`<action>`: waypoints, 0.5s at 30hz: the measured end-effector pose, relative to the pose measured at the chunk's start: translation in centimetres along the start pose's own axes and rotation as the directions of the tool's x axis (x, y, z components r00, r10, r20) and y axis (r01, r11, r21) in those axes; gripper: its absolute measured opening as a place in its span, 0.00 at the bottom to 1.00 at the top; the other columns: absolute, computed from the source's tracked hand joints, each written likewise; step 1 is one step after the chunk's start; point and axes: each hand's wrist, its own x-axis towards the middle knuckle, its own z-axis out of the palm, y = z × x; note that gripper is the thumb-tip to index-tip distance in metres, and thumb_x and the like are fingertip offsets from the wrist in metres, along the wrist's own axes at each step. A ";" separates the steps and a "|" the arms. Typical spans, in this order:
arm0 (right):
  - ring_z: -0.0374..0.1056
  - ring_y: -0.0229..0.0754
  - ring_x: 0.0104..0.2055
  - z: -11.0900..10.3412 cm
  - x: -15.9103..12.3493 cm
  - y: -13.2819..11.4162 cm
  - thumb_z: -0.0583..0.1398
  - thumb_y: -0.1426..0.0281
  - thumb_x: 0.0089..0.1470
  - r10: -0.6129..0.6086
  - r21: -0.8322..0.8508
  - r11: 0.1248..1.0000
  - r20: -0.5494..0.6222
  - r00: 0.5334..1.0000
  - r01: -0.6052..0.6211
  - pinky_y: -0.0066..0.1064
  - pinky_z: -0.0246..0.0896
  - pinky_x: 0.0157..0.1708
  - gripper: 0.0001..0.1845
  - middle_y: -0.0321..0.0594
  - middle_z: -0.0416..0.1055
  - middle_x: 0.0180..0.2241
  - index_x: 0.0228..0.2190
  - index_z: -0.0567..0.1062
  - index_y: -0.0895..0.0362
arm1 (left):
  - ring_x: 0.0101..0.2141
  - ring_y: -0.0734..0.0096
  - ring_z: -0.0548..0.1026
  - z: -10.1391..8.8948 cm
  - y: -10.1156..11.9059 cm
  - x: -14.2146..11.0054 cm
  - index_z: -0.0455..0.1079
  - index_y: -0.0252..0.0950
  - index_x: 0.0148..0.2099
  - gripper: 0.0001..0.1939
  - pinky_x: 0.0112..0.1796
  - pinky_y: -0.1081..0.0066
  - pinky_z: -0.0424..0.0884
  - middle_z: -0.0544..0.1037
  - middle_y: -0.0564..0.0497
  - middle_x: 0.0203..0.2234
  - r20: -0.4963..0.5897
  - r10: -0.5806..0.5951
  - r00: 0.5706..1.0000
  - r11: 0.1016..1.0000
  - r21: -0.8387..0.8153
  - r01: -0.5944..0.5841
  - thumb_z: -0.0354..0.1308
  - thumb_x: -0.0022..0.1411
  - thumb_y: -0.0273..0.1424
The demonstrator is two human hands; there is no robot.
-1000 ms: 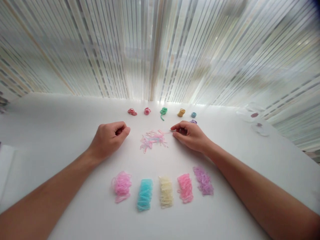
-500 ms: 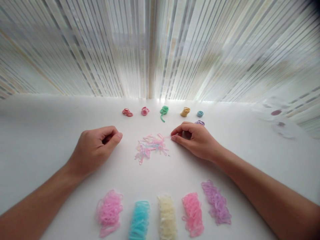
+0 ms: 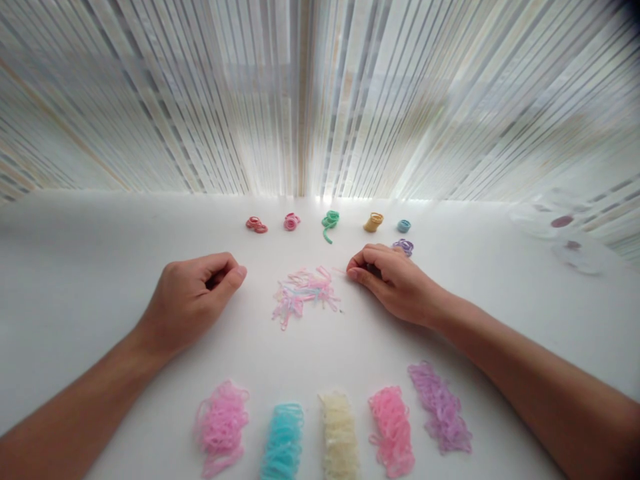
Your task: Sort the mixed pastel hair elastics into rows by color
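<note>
A loose heap of thin pastel rubber bands point(image 3: 307, 293), mostly pink with some pale blue, lies in the middle of the white table. Left of it, my left hand point(image 3: 200, 290) rests as a loose fist, thumb against the curled index finger, with nothing showing in it. On the heap's other side, my right hand point(image 3: 393, 280) pinches thumb and fingertips together. A faint pale pink strand, seemingly one rubber band point(image 3: 339, 271), runs from the heap to these fingertips. Partly behind the right knuckles sits a purple bundle point(image 3: 404, 247).
Along the back lie red point(image 3: 257, 225), pink point(image 3: 291, 222), green point(image 3: 331, 220), gold point(image 3: 373, 223) and blue point(image 3: 404, 226) coils. Rubber-band piles in pink point(image 3: 224, 423), turquoise point(image 3: 283, 440), cream point(image 3: 340, 437), coral pink point(image 3: 393, 430) and lilac point(image 3: 440, 407) line the front. Clear items point(image 3: 575, 257) stand right.
The view has shifted slightly, so most things sit a little further right. My right hand stays pinched beside the heap; the left fist has hardly moved.
</note>
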 end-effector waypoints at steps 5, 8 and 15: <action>0.70 0.47 0.40 -0.4 -0.3 0.2 0.57 0.67 0.69 -0.055 -0.007 0.998 0.063 0.997 0.055 0.43 0.53 0.48 0.10 0.43 0.78 0.36 0.35 0.75 0.54 | 0.21 0.75 0.59 0.0 -0.1 0.0 0.64 0.38 0.24 0.21 0.26 0.71 0.56 0.59 0.57 0.17 -0.001 -0.010 1.000 1.000 0.007 0.010 0.52 0.64 0.45; 0.70 0.47 0.42 -0.9 -0.4 0.2 0.56 0.67 0.70 -0.084 0.003 0.996 0.113 0.990 0.084 0.43 0.53 0.49 0.10 0.43 0.78 0.38 0.36 0.75 0.53 | 0.21 0.75 0.58 0.0 -0.1 0.1 0.64 0.38 0.24 0.21 0.26 0.70 0.56 0.59 0.57 0.17 0.002 -0.017 1.000 1.000 0.008 0.017 0.52 0.64 0.45; 0.68 0.46 0.39 -2.7 -0.1 -0.3 0.58 0.64 0.68 -0.141 0.037 0.990 0.262 0.955 0.136 0.41 0.55 0.44 0.13 0.42 0.76 0.33 0.31 0.75 0.54 | 0.22 0.76 0.58 -0.1 -0.1 0.0 0.63 0.37 0.24 0.21 0.26 0.71 0.56 0.58 0.57 0.17 0.009 -0.016 1.000 1.000 0.018 0.015 0.52 0.64 0.45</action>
